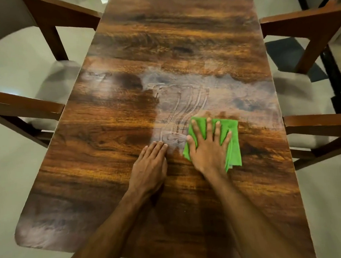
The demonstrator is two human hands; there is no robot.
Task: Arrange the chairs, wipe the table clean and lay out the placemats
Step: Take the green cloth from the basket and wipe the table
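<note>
A long glossy wooden table [121, 52] fills the view, with pale wipe streaks across its middle. A folded green cloth [233, 139] lies right of centre. My right hand [208, 146] presses flat on the cloth with fingers spread and straight. My left hand [150, 164] rests flat on the bare wood just left of the cloth, fingers together and straight. Wooden chairs with pale cushions stand at both long sides: one at the near left [22, 108], one at the far left [58, 14], one at the far right [311, 26] and one at the near right [319, 127].
Pale floor shows on both sides of the table. A dark mat [286, 52] lies on the floor under the far right chair. A dark frame or furniture edge [336, 75] runs along the right border.
</note>
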